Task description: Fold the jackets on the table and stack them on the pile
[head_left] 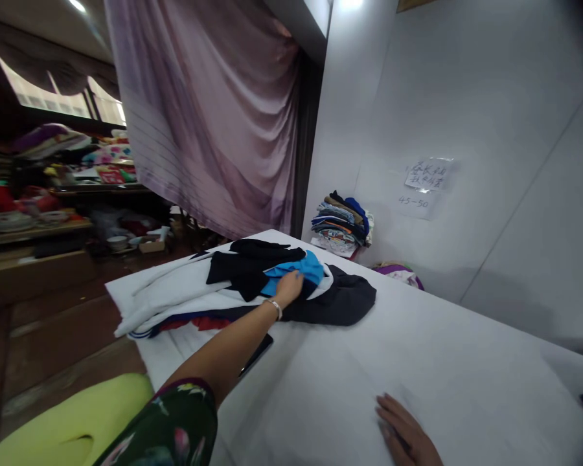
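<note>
My left hand point(290, 288), with a bracelet at the wrist, reaches out over a heap of clothes on the white table point(398, 362). Its fingers are closed on a black and bright blue garment point(307, 265) at the top; the fingertips are partly hidden. Beneath and around it lie a white long-sleeved garment point(175, 294) and a dark grey garment point(352, 296), with red and navy cloth showing at the near edge. My right hand point(405, 430) rests on the tabletop at the lower right, apart from the clothes, fingers stretched out and nothing in them.
A dark flat object point(258, 353) lies partly behind my left forearm. Folded clothes point(341, 223) are stacked by the wall beyond the table, beside a purple and white bundle point(401, 274). A pinkish curtain point(214, 116) hangs behind. Cluttered shelves point(97, 188) stand at left.
</note>
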The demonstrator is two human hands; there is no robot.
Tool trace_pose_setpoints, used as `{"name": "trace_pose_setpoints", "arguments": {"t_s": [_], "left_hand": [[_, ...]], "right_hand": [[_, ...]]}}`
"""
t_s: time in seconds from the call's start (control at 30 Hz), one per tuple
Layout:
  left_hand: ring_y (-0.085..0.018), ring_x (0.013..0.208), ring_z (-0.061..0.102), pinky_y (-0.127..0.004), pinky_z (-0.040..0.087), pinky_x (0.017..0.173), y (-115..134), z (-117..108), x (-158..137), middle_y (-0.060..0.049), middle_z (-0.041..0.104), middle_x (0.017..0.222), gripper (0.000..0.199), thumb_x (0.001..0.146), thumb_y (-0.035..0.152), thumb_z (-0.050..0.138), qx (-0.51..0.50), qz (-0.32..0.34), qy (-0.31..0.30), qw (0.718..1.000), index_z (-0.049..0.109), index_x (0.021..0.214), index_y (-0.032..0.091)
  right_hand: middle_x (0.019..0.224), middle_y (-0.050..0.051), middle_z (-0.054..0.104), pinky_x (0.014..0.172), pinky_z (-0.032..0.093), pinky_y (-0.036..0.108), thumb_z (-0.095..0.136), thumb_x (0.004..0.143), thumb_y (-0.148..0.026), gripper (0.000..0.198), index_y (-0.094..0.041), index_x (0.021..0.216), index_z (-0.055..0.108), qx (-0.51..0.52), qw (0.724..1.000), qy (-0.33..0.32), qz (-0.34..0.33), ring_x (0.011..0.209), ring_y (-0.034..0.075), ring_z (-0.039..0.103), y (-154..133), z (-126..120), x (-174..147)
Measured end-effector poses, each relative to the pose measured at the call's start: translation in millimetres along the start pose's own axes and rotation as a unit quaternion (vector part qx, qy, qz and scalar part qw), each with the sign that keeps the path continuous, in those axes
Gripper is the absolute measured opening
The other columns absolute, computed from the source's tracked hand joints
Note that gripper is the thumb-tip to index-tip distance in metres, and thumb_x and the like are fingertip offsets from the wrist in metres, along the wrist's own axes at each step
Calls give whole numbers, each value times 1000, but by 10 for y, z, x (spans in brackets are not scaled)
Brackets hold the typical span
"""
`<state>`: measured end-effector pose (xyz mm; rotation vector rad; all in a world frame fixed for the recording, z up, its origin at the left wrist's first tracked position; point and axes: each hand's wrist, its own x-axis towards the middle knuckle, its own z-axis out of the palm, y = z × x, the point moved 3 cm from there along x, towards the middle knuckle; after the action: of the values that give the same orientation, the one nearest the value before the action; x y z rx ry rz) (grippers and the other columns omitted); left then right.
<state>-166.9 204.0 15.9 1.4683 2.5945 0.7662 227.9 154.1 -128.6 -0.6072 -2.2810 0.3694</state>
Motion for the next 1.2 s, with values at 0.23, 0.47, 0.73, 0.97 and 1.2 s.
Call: {"name": "trace_pose_setpoints", "arguments": {"t_s": [0.23, 0.47, 0.73, 0.97, 1.2], "left_hand": [[-32, 128, 41, -52, 26, 108, 227, 299, -594, -16, 50, 135, 50, 74, 28, 69, 119, 168, -47, 977, 56, 121, 17], [-23, 107, 60, -30, 45, 90, 264, -183, -341, -7, 65, 118, 48, 91, 55, 36, 110, 184, -31, 976, 62, 114, 21], [-28, 117, 51, -40, 38, 98, -161, -879, 294, -13, 60, 124, 36, 86, 30, 45, 172, 78, 81, 979, 61, 115, 16], [-34, 124, 40, -52, 36, 96, -515, -952, 708, -19, 49, 131, 43, 79, 19, 47, 227, -11, 60, 972, 57, 120, 15], [-44, 117, 46, -64, 36, 88, -659, -788, 1150, -21, 56, 125, 52, 64, 35, 65, 226, -101, -25, 969, 64, 114, 23]], "right_hand": [[119, 4, 65, 91, 52, 38, 58, 81, -29, 33, -35, 112, 69, 62, 997, -25, 44, 111, 29, 60, 82, 54, -51], [119, 3, 66, 94, 50, 40, 58, 82, -31, 32, -36, 111, 70, 95, 991, -26, 90, 115, 29, 58, 53, 73, -94], [119, 5, 66, 95, 49, 38, 55, 83, -23, 35, -35, 113, 69, 85, 994, -17, 72, 115, 28, 58, 24, 64, -96], [115, 3, 67, 89, 53, 37, 57, 82, -22, 38, -38, 115, 66, 91, 995, -9, 39, 110, 27, 61, -31, -32, 0], [114, 1, 67, 89, 54, 38, 55, 83, -19, 42, -42, 118, 62, 89, 995, -25, 42, 109, 26, 61, 115, 26, -57]]}}
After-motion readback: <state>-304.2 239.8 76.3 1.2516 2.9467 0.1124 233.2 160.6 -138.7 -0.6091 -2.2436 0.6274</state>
